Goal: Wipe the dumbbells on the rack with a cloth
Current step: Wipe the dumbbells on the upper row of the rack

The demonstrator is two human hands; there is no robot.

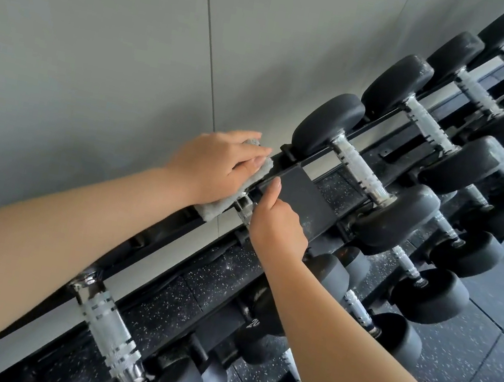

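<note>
My bare left forearm [33, 236] crosses the nearest black rubber dumbbell [105, 326], with its knurled chrome bar. Farther along the black steel rack [303, 200], my left hand [215, 164] presses a folded grey cloth [213, 209] over the far head of a second dumbbell [244, 206], fingers straight. My right hand [276, 218] curls round its chrome bar, steadying it. I'm mid-wipe. Next, I judge, the cloth must travel down that bar.

A single wide-angle camera worn on the head looks forward and down, out along the left forearm [53, 223] and right forearm [336, 333]. It sits close above the rack [297, 195] and is tilted, so the dumbbells [358, 172] run diagonally from lower left to upper right beside the grey wall [87, 27].
</note>
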